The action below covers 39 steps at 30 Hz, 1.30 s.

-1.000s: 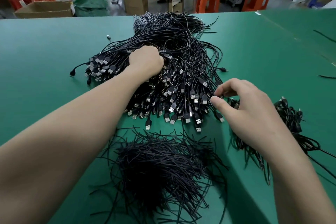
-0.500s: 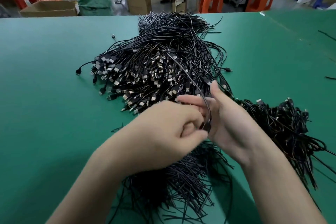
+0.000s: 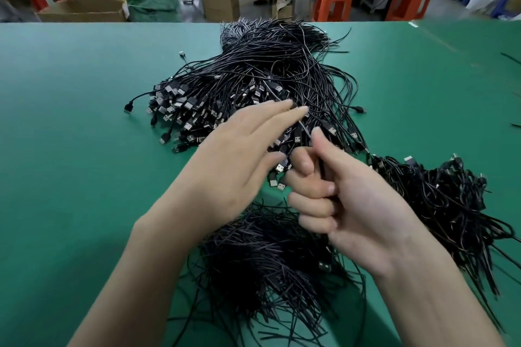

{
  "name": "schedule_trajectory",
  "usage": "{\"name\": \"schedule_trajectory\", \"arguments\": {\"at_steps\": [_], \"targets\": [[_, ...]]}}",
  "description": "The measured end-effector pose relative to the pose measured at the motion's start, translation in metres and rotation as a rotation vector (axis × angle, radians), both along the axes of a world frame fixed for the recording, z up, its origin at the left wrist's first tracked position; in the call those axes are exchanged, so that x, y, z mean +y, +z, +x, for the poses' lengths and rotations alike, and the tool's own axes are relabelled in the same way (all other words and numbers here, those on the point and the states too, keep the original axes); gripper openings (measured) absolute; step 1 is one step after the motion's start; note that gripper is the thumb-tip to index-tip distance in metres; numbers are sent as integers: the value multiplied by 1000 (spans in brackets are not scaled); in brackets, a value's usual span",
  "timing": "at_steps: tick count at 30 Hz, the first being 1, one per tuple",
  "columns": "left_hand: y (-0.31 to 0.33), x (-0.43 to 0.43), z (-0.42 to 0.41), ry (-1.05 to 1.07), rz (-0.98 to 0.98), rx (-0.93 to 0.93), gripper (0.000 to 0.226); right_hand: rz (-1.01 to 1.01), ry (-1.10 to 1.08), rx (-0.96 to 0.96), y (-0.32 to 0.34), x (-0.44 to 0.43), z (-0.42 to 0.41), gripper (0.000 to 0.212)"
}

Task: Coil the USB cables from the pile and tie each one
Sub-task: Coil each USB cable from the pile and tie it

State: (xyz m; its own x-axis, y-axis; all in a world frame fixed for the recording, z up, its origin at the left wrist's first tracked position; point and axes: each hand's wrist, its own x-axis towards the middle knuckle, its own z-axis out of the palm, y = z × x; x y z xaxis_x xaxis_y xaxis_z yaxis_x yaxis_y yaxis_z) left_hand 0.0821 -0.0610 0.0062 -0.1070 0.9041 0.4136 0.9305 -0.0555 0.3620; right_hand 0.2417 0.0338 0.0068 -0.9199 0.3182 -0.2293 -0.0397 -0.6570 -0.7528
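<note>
The right hand [image 3: 352, 200] has its fingers curled tight round one black USB cable [image 3: 304, 128], thumb raised. The cable runs out of the fist and up to the left hand [image 3: 239, 166]. That hand's fingers [image 3: 270, 113] are stretched out straight and the cable crosses their tips; whether it is nipped between two of them cannot be told. No loops and no tie show on this cable, so it looks to be at the very start of its coiling.

The job as a whole seems far from finished. A heap of bundled cables [image 3: 437, 200] lies on the green surface [image 3: 70, 149] to the right, apparently done, but the loose pile [image 3: 253, 79] just beyond the hands is plainly larger. A mound of short black ties [image 3: 267, 262] sits under the wrists, near at hand.

The pile's cords and plugs cross one another thickly, so a cable drawn out is likely to drag its neighbours. A stray plug [image 3: 181, 53] lies apart to the left of the pile. Past the far edge stand cardboard boxes [image 3: 81, 10], a green sack [image 3: 152, 0] and orange stools [image 3: 332, 4], well clear of the work
</note>
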Motion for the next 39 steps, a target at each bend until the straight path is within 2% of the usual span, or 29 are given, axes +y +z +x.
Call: {"name": "schedule_trajectory", "arguments": {"at_steps": [3, 7, 9, 11, 14, 17, 20, 21, 23, 25, 26, 27, 28, 30, 32, 34, 37, 39], "targets": [[-5, 8, -2, -83, 35, -49, 29, 156, 111, 0, 1, -7, 0, 47], [-2, -2, -15, 1, 245, -91, 24, 526, 136, -130, 1, -2, 5, 51], [3, -8, -20, 40, 333, -115, 20, 573, 179, -106, 1, 0, 8, 55], [3, -9, -19, 40, 338, -121, 18, 488, 255, -6, 3, 0, 11, 51], [-2, -7, -6, -62, 222, -187, 21, 263, 257, 223, 9, 0, 12, 41], [-3, -5, 15, -189, 26, -294, 23, 199, 32, 376, 14, 1, 10, 40], [-5, 0, 32, -208, -225, -149, 28, 252, -224, 462, 17, 4, 10, 38], [-4, 0, 35, -208, -287, -118, 29, 338, -312, 456, 17, 6, 12, 38], [2, -4, 37, -197, -316, -104, 29, 684, -514, 349, 14, 10, 16, 38], [10, -9, 38, -177, -262, -34, 35, 1162, -691, 120, 8, 13, 18, 34], [14, -12, 37, -171, -197, -21, 34, 1343, -719, 5, 5, 14, 18, 32], [18, -15, 34, -159, -100, -13, 31, 1436, -691, -76, 3, 14, 17, 31], [23, -18, 28, -140, 14, -10, 27, 1432, -611, -117, 1, 14, 16, 34], [26, -21, 14, -96, 220, -38, 22, 1263, -308, -132, -1, 10, 14, 50], [20, -19, 5, -70, 320, -118, 21, 950, 69, -36, 2, 0, 10, 64], [10, -14, 4, -88, 313, -271, 21, 606, 299, 118, 3, -7, 7, 57], [-1, -6, 14, -153, 234, -458, 25, 337, 394, 300, 3, -9, 7, 37], [-7, -3, 19, -209, 156, -548, 26, 233, 285, 427, 4, -8, 6, 34]]}}
